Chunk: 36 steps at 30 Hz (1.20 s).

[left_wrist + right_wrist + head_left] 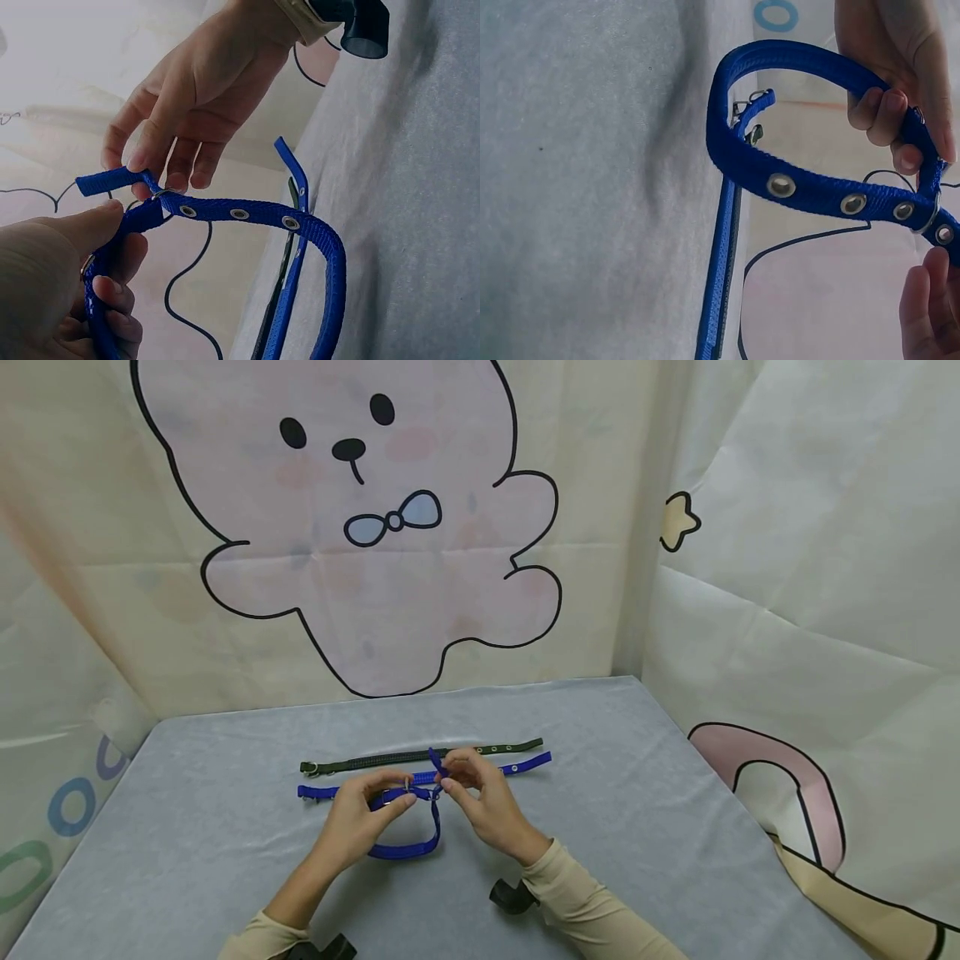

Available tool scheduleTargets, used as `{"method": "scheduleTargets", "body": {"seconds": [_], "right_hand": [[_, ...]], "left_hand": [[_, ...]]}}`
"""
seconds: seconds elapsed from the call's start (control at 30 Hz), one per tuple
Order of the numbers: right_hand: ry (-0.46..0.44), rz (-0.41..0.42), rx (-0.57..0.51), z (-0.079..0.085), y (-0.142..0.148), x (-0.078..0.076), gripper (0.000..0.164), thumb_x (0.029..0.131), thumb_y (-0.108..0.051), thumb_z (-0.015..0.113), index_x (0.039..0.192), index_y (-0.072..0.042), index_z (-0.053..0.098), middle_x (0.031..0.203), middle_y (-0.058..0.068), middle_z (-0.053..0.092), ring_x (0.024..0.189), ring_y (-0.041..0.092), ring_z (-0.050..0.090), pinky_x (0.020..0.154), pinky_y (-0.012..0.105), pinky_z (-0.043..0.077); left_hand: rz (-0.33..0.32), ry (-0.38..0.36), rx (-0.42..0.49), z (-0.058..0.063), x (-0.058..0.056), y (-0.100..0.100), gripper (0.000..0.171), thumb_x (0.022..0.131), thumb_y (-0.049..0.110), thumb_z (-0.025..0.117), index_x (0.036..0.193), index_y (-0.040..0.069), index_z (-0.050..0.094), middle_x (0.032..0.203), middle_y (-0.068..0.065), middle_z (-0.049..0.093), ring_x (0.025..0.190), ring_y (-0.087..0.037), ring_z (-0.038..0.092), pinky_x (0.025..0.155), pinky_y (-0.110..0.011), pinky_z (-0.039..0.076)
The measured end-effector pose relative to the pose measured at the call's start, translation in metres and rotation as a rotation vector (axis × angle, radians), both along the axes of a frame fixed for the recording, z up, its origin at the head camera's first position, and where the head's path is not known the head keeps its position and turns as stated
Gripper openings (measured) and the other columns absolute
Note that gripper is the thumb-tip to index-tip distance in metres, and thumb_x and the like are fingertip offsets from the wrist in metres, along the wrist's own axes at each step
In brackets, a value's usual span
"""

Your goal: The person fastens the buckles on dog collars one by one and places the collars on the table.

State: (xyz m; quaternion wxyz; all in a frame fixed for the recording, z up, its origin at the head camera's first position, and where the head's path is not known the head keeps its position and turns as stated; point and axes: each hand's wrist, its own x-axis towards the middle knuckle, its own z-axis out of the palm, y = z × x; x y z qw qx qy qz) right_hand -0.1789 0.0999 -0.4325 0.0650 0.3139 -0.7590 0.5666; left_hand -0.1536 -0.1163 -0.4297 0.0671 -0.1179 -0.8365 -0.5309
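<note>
A blue collar (405, 852) with metal eyelets is held above the table, bent into a loop. My left hand (356, 822) grips its buckle end, fingers curled round the strap in the left wrist view. With thumb and fingertips, my right hand (491, 806) pinches the free end, which sticks up past the fingers. A metal ring (932, 214) surrounds the strap between the hands in the right wrist view. Behind them a second blue collar (532, 764) lies stretched out, partly hidden by the hands. Beyond it lies a dark green collar (390, 761).
Grey cloth covers the table (615, 827). Cream curtains with cartoon drawings stand behind and at both sides. Dark devices (512, 896) are worn at both wrists, close to the tabletop.
</note>
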Motion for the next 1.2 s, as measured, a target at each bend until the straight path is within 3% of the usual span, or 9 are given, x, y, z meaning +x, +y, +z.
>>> {"method": "scheduleTargets", "body": {"seconds": [0.23, 0.37, 0.5, 0.67, 0.77, 0.9, 1.2], "right_hand": [[0.061, -0.029, 0.088, 0.003, 0.002, 0.002, 0.022, 0.103, -0.011, 0.058, 0.123, -0.009, 0.068, 0.116, 0.009, 0.072, 0.103, 0.023, 0.070, 0.087, 0.030, 0.058], [0.093, -0.031, 0.130, 0.005, 0.002, 0.005, 0.020, 0.102, -0.010, 0.059, 0.118, -0.011, 0.071, 0.116, 0.006, 0.073, 0.104, 0.019, 0.069, 0.087, 0.030, 0.058], [0.124, 0.001, 0.140, 0.004, 0.000, 0.006, 0.020, 0.102, -0.010, 0.059, 0.118, -0.011, 0.072, 0.117, 0.007, 0.072, 0.106, 0.018, 0.068, 0.088, 0.028, 0.058], [0.101, 0.005, 0.082, 0.002, -0.004, 0.008, 0.022, 0.102, -0.010, 0.060, 0.121, -0.008, 0.069, 0.119, 0.011, 0.071, 0.103, 0.021, 0.070, 0.086, 0.028, 0.059], [0.056, -0.013, 0.035, 0.002, -0.005, 0.009, 0.022, 0.101, -0.009, 0.062, 0.122, -0.006, 0.066, 0.117, 0.014, 0.070, 0.099, 0.025, 0.071, 0.083, 0.028, 0.060], [0.028, -0.014, -0.010, 0.003, -0.006, 0.011, 0.019, 0.100, -0.008, 0.062, 0.118, -0.003, 0.064, 0.114, 0.016, 0.069, 0.098, 0.028, 0.071, 0.081, 0.027, 0.060], [0.009, -0.003, 0.000, 0.001, -0.007, 0.013, 0.020, 0.100, -0.007, 0.063, 0.119, -0.007, 0.067, 0.119, 0.014, 0.069, 0.101, 0.027, 0.071, 0.082, 0.026, 0.060]], "left_hand": [[0.003, 0.064, 0.034, 0.001, 0.001, 0.000, 0.027, 0.089, 0.016, 0.078, 0.115, 0.009, 0.075, 0.110, -0.008, 0.077, 0.101, -0.023, 0.073, 0.081, -0.023, 0.056], [-0.009, 0.104, 0.052, 0.001, 0.001, 0.000, 0.027, 0.090, 0.015, 0.077, 0.115, 0.008, 0.075, 0.108, -0.008, 0.077, 0.095, -0.014, 0.073, 0.077, -0.022, 0.057], [-0.056, 0.094, 0.066, 0.002, 0.002, 0.000, 0.028, 0.091, 0.015, 0.075, 0.118, 0.007, 0.074, 0.107, -0.011, 0.078, 0.081, -0.003, 0.068, 0.069, -0.022, 0.056], [-0.114, 0.075, 0.070, 0.004, 0.005, 0.001, 0.032, 0.097, 0.015, 0.069, 0.128, 0.005, 0.070, 0.119, -0.013, 0.074, 0.095, -0.003, 0.068, 0.077, -0.020, 0.056], [-0.077, 0.078, 0.069, 0.005, 0.006, 0.003, 0.030, 0.097, 0.016, 0.069, 0.126, 0.008, 0.070, 0.112, -0.010, 0.076, 0.096, -0.006, 0.069, 0.078, -0.021, 0.054], [-0.018, 0.095, 0.087, 0.006, 0.007, 0.006, 0.021, 0.094, 0.017, 0.073, 0.113, 0.009, 0.072, 0.095, -0.005, 0.077, 0.082, -0.005, 0.066, 0.072, -0.024, 0.052], [0.002, 0.123, 0.117, 0.003, 0.006, 0.006, 0.015, 0.092, 0.014, 0.075, 0.105, 0.007, 0.073, 0.091, -0.007, 0.077, 0.079, -0.006, 0.066, 0.069, -0.024, 0.052]]}}
